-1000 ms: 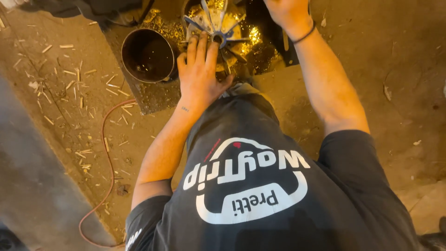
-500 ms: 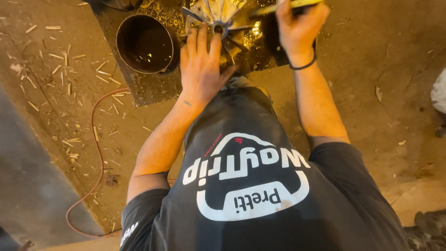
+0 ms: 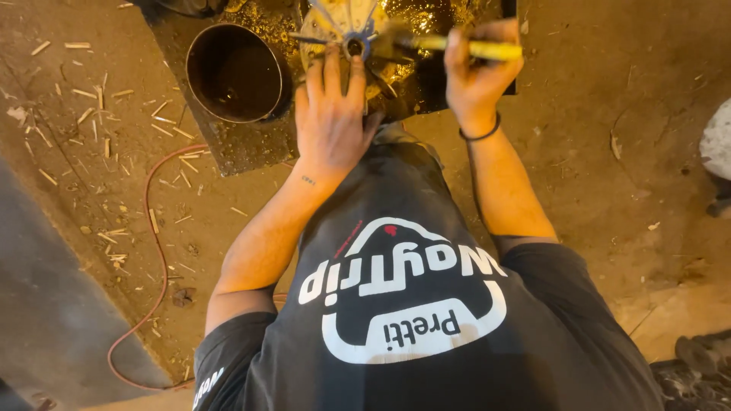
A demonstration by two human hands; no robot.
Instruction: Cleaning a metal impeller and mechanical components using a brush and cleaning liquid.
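Observation:
A finned metal part (image 3: pixel 340 21) with a round hub lies in a black, oily tray (image 3: pixel 245 149) on the ground in front of me. My left hand (image 3: pixel 331 122) is pressed flat on the part, fingertips at the hub, holding it down. My right hand (image 3: pixel 476 80) is closed around a yellow-handled tool (image 3: pixel 491 50). The tool lies level and points left at the hub. Its tip is blurred. My black printed shirt (image 3: pixel 411 320) fills the lower middle of the view and hides my lap.
A dark round can (image 3: pixel 232 72) lies open-mouthed on the tray's left side. A thin red hose (image 3: pixel 156 251) curves over the dirt floor at left, among scattered wood chips (image 3: pixel 91 114). A grey slab (image 3: pixel 46 304) runs along the lower left. A pale object (image 3: pixel 717 141) sits at the right edge.
My right hand has come down from the top edge and now holds the yellow tool level towards the hub. My left hand has stayed on the metal part.

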